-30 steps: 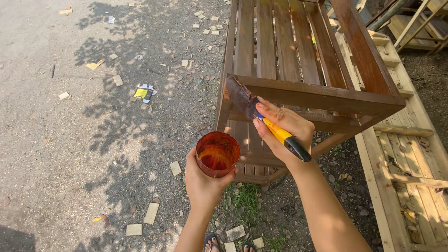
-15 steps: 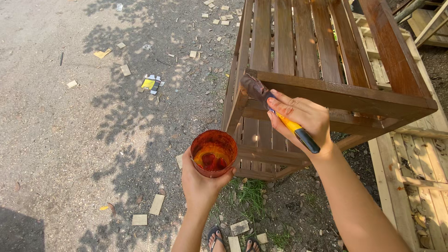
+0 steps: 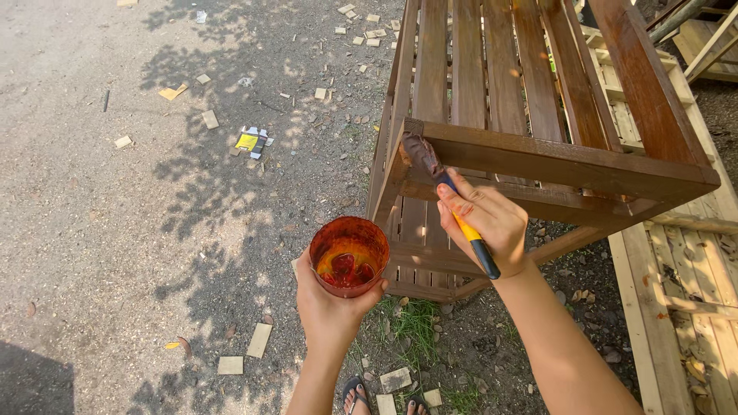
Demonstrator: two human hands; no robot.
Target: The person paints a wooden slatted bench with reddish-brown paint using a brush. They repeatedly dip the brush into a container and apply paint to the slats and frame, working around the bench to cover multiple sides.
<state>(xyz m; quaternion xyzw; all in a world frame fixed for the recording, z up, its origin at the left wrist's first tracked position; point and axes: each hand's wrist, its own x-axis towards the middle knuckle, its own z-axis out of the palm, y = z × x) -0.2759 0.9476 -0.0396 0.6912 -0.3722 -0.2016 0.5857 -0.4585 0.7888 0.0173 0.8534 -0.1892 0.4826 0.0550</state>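
Bristles of the yellow-and-black-handled paintbrush [image 3: 450, 207], gripped in the right hand [image 3: 488, 223], have slid toward ten o'clock onto the corner of the brown-stained slatted wooden frame [image 3: 569, 165], while the left hand [image 3: 332, 311] clasps the round stain-filled cup [image 3: 350, 253] below.

Both arms are bare from the bottom edge of the view up to the wrists, with no sleeve, watch or bracelet in sight. The left hand [image 3: 332, 307] and the right hand [image 3: 486, 223] wear no gloves and no rings. The toes at the bottom edge sit in dark strapped sandals [image 3: 356, 390] (only the fronts show).
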